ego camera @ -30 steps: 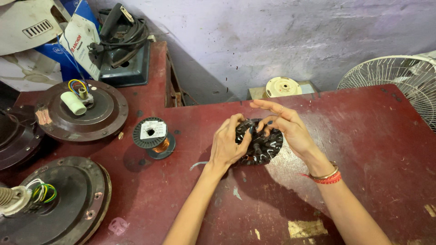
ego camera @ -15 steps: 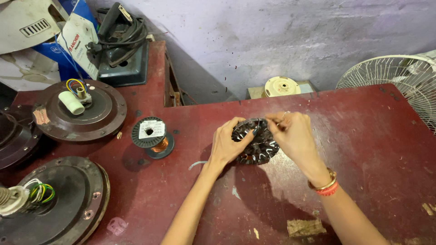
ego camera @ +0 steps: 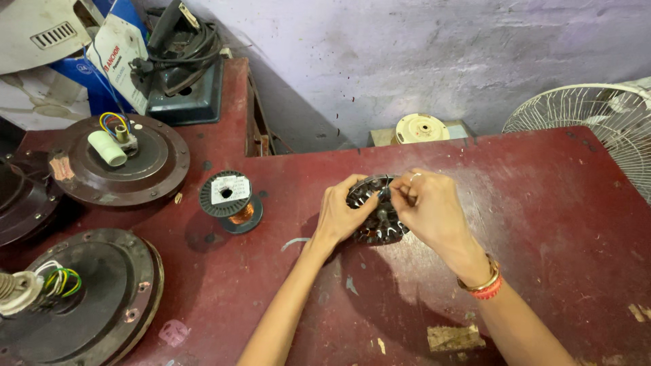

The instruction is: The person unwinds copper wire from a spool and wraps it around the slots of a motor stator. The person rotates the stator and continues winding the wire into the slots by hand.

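Dark steel laminations formed the slotted stator core (ego camera: 377, 218), which was gripped between both hands near the middle of the dark red tabletop (ego camera: 556, 203). The left hand (ego camera: 341, 215) was closed around the core's rim at 9 o'clock, thumb laid over the slots. The right hand (ego camera: 428, 207) was clamped on the rim at 2 o'clock, with its fingertips (ego camera: 401, 194) pinched together at the top edge; whether a wire was held in that pinch could not be told. A ring was worn on one finger, and red and gold bangles (ego camera: 483, 283) were seen at the right wrist.

At 9 o'clock from the core, well apart from it, a black spool of copper wire (ego camera: 230, 200) was stood on the tabletop. Further out, at 10 o'clock, a round brown fan motor housing (ego camera: 146, 173) with a white capacitor (ego camera: 107, 147) on top was seen, and a second housing (ego camera: 115, 291) with coloured wires lay at 8 o'clock. A white fan guard (ego camera: 597, 118) was propped at 2 o'clock beyond the tabletop's edge, and a cream disc (ego camera: 422, 128) was set at 12 o'clock by the wall.
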